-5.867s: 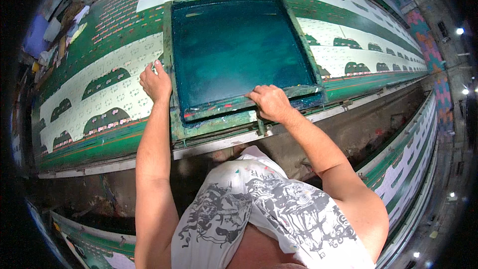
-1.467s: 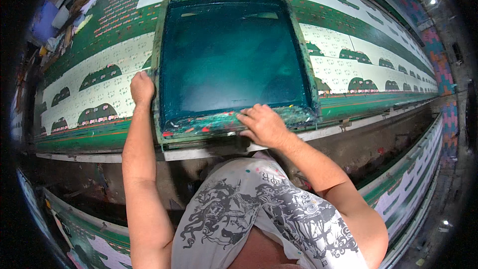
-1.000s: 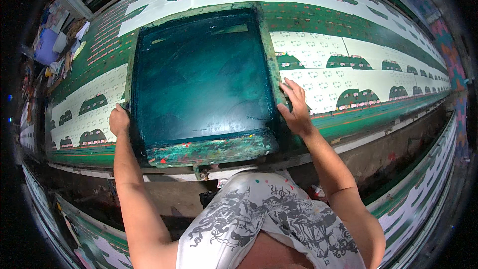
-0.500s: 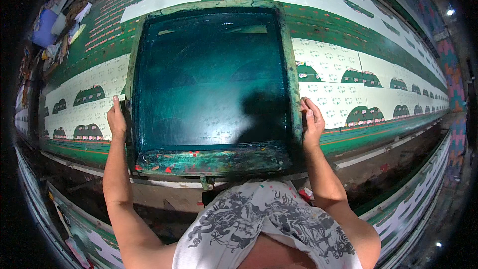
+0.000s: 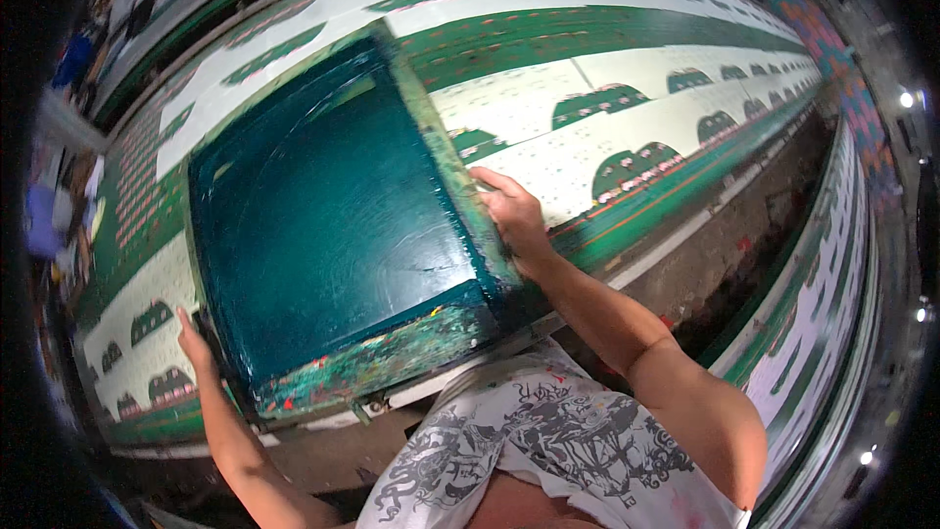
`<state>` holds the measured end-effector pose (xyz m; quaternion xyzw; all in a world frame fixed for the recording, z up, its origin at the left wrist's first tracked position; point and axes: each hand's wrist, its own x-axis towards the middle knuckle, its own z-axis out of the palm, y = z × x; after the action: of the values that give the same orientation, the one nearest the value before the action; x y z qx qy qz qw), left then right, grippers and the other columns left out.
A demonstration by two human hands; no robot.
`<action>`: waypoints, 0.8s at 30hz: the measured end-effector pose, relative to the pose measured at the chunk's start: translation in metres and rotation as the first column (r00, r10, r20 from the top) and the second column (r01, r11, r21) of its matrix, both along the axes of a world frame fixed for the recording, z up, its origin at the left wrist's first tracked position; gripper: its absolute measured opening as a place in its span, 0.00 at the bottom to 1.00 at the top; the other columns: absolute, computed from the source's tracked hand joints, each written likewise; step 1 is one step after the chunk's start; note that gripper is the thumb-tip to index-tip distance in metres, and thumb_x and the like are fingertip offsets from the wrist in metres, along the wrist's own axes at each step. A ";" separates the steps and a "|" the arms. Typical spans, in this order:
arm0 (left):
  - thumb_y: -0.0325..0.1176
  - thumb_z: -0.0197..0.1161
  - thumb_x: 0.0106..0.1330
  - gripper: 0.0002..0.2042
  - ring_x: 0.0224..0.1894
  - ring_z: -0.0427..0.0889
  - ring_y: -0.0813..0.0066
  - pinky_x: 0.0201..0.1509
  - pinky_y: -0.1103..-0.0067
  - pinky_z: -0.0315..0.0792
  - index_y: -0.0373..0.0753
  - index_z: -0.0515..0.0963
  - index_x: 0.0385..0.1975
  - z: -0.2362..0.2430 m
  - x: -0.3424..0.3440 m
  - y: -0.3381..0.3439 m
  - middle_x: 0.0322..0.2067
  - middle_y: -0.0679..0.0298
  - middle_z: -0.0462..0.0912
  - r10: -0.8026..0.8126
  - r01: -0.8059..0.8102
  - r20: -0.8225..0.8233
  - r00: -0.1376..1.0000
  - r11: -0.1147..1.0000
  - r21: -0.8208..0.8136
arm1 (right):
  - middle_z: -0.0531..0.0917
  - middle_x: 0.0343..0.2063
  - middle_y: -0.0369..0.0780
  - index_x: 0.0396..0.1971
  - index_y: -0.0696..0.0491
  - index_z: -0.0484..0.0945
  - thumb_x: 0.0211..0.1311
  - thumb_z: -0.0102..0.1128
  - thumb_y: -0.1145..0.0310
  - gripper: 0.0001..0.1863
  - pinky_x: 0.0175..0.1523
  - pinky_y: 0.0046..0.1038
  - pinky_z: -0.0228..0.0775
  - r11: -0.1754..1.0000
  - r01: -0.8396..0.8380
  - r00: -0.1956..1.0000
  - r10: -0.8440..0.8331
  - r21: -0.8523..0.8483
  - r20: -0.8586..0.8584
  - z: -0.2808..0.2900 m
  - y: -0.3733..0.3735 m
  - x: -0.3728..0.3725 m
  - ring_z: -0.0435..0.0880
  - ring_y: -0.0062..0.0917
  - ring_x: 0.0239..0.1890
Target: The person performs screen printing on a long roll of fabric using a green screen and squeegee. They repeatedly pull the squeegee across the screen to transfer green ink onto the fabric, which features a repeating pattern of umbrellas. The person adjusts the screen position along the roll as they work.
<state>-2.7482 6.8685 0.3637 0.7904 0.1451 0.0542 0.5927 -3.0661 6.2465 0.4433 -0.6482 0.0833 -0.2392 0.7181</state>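
A screen-printing frame (image 5: 437, 116) with worn green edges and teal, glossy mesh lies over the long table in front of me, slanting in the view. My right hand (image 5: 514, 218) is closed on its right side, thumb and fingers bent at the edge. At the frame's left side is my left hand (image 5: 198, 343), thumb pointing up and the other fingers largely hidden by the edge and a dark piece there. White printed sheets (image 5: 529, 165) with dark green half-round gaps extend beside the frame on both sides.
The green table (image 5: 612, 220) stretches far to the right, with a pale rail (image 5: 676, 257) along its near edge. Another table with pale sheets (image 5: 793, 382) stands at the right. Piled goods, including a purple container (image 5: 42, 220), are at the far left.
The whole view has turned, so table and frame now slant up to the right. Frame and hands appear further left. My right hand has closed more firmly round the frame's side.
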 end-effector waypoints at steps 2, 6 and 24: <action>0.74 0.56 0.75 0.37 0.22 0.65 0.76 0.28 0.69 0.57 0.47 0.69 0.15 0.021 -0.004 -0.003 0.18 0.73 0.69 -0.001 0.002 -0.045 0.999 1.000 0.022 | 0.85 0.64 0.47 0.76 0.67 0.68 0.83 0.59 0.63 0.32 0.71 0.29 0.72 0.995 0.027 0.999 -0.029 0.101 0.022 0.015 -0.013 0.003 0.84 0.26 0.62; 0.78 0.53 0.74 0.39 0.22 0.70 0.74 0.29 0.71 0.63 0.45 0.75 0.16 0.074 -0.023 -0.043 0.19 0.71 0.75 0.004 -0.011 -0.150 0.989 0.999 -0.046 | 0.86 0.64 0.46 0.74 0.64 0.74 0.81 0.64 0.67 0.28 0.68 0.28 0.74 1.000 0.017 0.999 -0.017 0.003 0.030 0.056 -0.065 -0.006 0.85 0.24 0.60; 0.79 0.59 0.69 0.50 0.46 0.85 0.58 0.56 0.63 0.79 0.24 0.81 0.55 0.085 -0.244 -0.549 0.47 0.49 0.87 -0.073 0.019 -0.111 0.991 0.903 -0.430 | 0.79 0.71 0.44 0.71 0.53 0.80 0.73 0.70 0.55 0.31 0.82 0.37 0.55 0.983 0.067 0.980 -0.097 -0.173 -0.173 0.055 -0.544 -0.222 0.71 0.33 0.76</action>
<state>-2.9918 6.3191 0.4485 0.6461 0.1714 -0.0423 0.7426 -3.2885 5.7030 0.4985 -0.7209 0.1545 -0.2150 0.6405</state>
